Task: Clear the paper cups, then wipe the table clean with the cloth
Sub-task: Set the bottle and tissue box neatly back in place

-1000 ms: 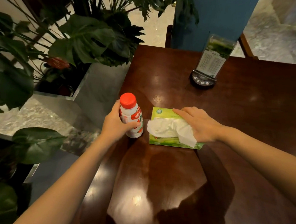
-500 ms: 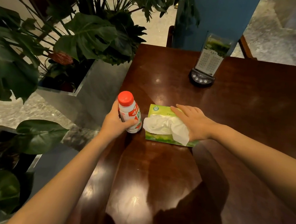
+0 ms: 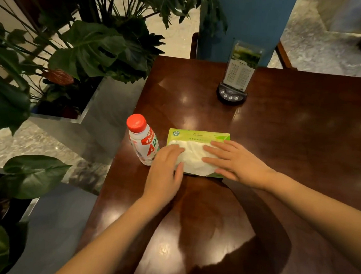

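Note:
A green tissue pack (image 3: 199, 135) lies on the dark wooden table (image 3: 282, 133) near its left edge, with a white tissue (image 3: 193, 157) spread over its top. My right hand (image 3: 235, 162) lies flat on the tissue, fingers apart. My left hand (image 3: 165, 172) rests at the pack's left end, fingertips on the tissue. A white bottle (image 3: 143, 140) with a red cap stands upright just left of the pack, free of both hands. No paper cups are in view.
A menu stand on a black call-button base (image 3: 231, 95) stands at the back of the table. Large leafy plants in metal planters (image 3: 70, 112) line the table's left side. A blue chair back (image 3: 243, 23) is behind the far edge.
My left hand has let go of the bottle and moved right onto the tissue pack. My right hand now presses the tissue flatter on the pack.

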### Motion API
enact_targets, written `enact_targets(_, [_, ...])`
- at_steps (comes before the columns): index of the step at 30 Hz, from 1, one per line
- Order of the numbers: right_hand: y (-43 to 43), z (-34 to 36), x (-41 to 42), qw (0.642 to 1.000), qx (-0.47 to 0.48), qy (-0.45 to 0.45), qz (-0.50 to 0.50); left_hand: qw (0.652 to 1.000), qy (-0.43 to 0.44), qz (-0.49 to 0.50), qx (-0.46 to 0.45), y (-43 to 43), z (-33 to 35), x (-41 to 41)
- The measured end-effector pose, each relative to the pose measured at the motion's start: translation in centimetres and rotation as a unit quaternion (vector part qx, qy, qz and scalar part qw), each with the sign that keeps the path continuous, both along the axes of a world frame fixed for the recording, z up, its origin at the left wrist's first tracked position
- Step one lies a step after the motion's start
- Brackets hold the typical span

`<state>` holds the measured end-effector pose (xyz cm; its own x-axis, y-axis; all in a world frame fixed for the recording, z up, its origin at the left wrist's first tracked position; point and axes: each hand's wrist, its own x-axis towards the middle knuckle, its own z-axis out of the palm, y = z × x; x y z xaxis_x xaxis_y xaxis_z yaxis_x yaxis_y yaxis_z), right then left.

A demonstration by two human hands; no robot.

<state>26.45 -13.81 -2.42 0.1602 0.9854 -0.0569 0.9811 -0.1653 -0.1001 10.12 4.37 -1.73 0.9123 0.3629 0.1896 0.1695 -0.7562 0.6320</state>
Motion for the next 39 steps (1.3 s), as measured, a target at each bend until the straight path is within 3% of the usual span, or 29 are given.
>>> enact_targets(3, [-0.9,0.3,-0.3,0.998,0.014,0.063,-0.029,0.996,0.043,-0.053,0.058,-0.2,-0.9,3.2])
enact_targets(6, [-1.1,2.6,1.4,0.988,0.086,0.101,-0.077,0.986,0.094,-0.09,0.099,0.1,-1.8,5.6])
enact_targets(9, [-0.3,5.3,5.8,0.971,0.17,0.067,-0.152,0.972,0.152,-0.121,0.132,-0.2,-1.7,7.2])
enact_targets(12, [1.1,7.9,11.1,0.949,0.2,0.022,-0.244,0.973,0.146,-0.116,0.132,-0.3,-1.8,7.6])
enact_targets(18, [4.6,9.9,20.2,0.924,0.143,-0.034,-0.353,0.967,0.148,-0.119,0.169,-0.2,-3.7,6.6])
enact_targets(21, [6.0,9.3,22.8,0.912,0.105,-0.015,-0.396,0.967,0.155,-0.122,0.159,-0.1,-3.9,6.6])
enact_targets(27, [7.4,8.5,23.2,0.865,0.154,-0.021,-0.478,0.964,0.163,-0.132,0.162,0.0,-3.7,6.6])
enact_targets(30, [6.4,8.8,21.9,0.856,0.186,0.002,-0.483,0.963,0.166,-0.141,0.157,0.1,-3.7,6.5])
enact_targets(34, [3.2,9.7,19.3,0.871,0.23,0.008,-0.434,0.96,0.182,-0.154,0.149,0.2,-2.7,6.9])
enact_targets(37, [-0.4,10.5,16.4,0.883,0.229,0.01,-0.409,0.946,0.242,-0.162,0.142,0.1,-0.6,8.1])
enact_targets(39, [-2.7,11.0,14.1,0.89,0.223,0.02,-0.397,0.952,0.253,-0.14,0.102,-0.3,1.3,9.2])
